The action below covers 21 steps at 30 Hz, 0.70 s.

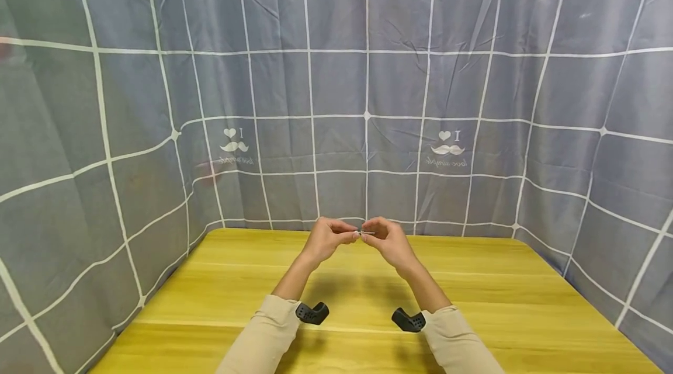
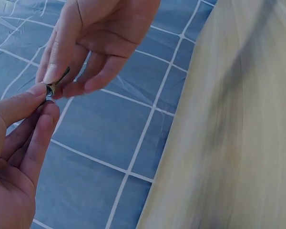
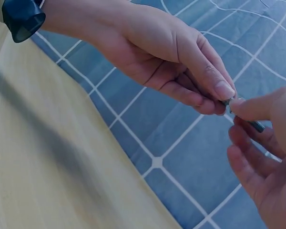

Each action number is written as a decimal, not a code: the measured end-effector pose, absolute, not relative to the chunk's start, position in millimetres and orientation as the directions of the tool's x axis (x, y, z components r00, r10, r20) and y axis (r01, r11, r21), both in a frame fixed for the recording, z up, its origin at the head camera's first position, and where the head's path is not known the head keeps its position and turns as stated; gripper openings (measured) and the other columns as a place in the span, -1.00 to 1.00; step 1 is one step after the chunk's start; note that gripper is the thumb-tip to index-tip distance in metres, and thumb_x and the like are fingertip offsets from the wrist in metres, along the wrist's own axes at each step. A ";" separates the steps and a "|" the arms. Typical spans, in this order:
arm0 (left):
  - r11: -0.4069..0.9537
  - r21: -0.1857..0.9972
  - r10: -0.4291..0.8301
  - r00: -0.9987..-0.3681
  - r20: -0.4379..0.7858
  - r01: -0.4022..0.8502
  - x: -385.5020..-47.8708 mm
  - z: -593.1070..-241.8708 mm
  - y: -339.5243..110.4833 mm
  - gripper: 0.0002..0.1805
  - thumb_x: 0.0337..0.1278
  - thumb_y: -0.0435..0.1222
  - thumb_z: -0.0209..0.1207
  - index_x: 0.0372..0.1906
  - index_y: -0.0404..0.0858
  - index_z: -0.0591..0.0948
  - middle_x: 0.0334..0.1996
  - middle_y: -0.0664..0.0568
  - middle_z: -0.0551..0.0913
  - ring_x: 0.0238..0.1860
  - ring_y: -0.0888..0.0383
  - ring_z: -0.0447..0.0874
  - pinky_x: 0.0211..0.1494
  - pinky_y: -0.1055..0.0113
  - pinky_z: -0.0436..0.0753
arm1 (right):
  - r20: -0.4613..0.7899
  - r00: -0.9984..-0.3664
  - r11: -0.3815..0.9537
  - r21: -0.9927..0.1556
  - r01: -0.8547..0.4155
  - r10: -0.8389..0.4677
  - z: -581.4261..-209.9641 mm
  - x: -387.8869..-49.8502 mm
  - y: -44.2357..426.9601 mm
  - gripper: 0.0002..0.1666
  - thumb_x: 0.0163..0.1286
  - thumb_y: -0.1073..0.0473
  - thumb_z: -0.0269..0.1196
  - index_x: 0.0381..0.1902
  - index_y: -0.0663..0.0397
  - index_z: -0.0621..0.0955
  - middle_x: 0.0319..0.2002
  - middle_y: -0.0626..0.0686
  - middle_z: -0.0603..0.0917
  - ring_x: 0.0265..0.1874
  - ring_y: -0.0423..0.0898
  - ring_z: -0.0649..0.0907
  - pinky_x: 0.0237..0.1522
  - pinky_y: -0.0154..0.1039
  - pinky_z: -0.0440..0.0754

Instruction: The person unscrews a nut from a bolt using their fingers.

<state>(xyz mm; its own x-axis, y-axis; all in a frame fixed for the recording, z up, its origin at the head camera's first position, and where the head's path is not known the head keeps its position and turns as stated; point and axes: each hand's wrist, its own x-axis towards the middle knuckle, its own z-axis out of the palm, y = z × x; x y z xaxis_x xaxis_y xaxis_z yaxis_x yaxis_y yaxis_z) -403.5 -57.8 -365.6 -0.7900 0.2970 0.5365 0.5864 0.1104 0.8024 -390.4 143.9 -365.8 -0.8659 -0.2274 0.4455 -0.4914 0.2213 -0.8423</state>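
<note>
Both hands meet above the far edge of the table, fingertips close together around a small metal bolt (image 1: 370,232). My right hand (image 1: 390,243) pinches it between thumb and fingers; its threaded shaft (image 3: 257,126) sticks out past them in the right wrist view. At the bolt's other end my left hand (image 1: 325,241) pinches a small metal piece (image 3: 227,101) between thumb and fingers. The left wrist view shows a round metal end (image 2: 50,89) between the two thumbs. Fingertips hide much of the metal, so I cannot tell whether the piece is a nut or the bolt's head.
Beneath the forearms lies a yellow wood-grain table (image 1: 221,298). A grey curtain with white grid lines (image 1: 336,87) hangs behind it and along both sides. Black wrist mounts (image 1: 312,313) sit at the cuffs of the light sleeves (image 1: 263,336).
</note>
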 end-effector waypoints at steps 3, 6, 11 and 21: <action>0.102 0.805 0.295 -0.790 0.537 0.585 -403.8 -364.7 -58.1 -0.84 0.28 -0.41 0.39 -0.15 -0.46 0.80 -0.27 -0.16 0.80 -0.25 0.02 0.82 -0.07 0.16 0.76 | 0.430 -0.878 0.208 -0.858 -0.469 -0.209 -365.5 -389.3 142.4 -0.66 0.49 0.24 0.35 0.12 0.34 0.65 -0.01 0.24 0.72 -0.05 0.16 0.72 0.04 0.00 0.70; 0.098 0.803 0.284 -0.790 0.543 0.587 -403.5 -363.2 -57.8 -0.85 0.27 -0.42 0.39 -0.16 -0.46 0.80 -0.28 -0.16 0.80 -0.25 0.02 0.81 -0.07 0.17 0.76 | 0.407 -0.890 0.180 -0.878 -0.444 -0.206 -364.9 -390.0 141.6 -0.69 0.54 0.20 0.30 0.02 0.39 0.68 -0.12 0.27 0.73 -0.14 0.13 0.72 -0.01 -0.05 0.73; 0.104 0.806 0.291 -0.793 0.536 0.583 -394.7 -356.6 -56.2 -0.85 0.28 -0.49 0.35 -0.15 -0.55 0.76 -0.26 -0.28 0.78 -0.24 -0.07 0.81 -0.08 0.16 0.77 | 0.404 -0.883 0.175 -0.876 -0.449 -0.238 -358.0 -382.8 142.8 -0.78 0.55 0.31 0.25 -0.06 0.46 0.68 -0.31 0.14 0.72 -0.25 0.01 0.70 -0.01 -0.04 0.73; 0.061 0.817 0.292 -0.793 0.534 0.573 -405.8 -366.5 -60.9 -0.82 0.27 -0.41 0.39 -0.13 -0.48 0.79 -0.30 -0.19 0.80 -0.28 0.03 0.80 -0.14 0.21 0.77 | 0.423 -0.875 0.169 -0.869 -0.466 -0.236 -367.9 -389.6 143.8 -0.66 0.50 0.23 0.33 0.14 0.33 0.64 -0.01 0.21 0.72 -0.02 0.20 0.70 0.01 0.00 0.71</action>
<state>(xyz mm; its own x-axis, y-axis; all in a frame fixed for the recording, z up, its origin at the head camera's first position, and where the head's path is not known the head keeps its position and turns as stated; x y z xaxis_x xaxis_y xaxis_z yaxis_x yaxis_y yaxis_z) -405.8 -60.9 -366.5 -0.7932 0.2919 0.5345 0.5731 0.0609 0.8172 -389.6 143.8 -367.9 -0.8748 -0.2363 0.4229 -0.4656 0.1688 -0.8688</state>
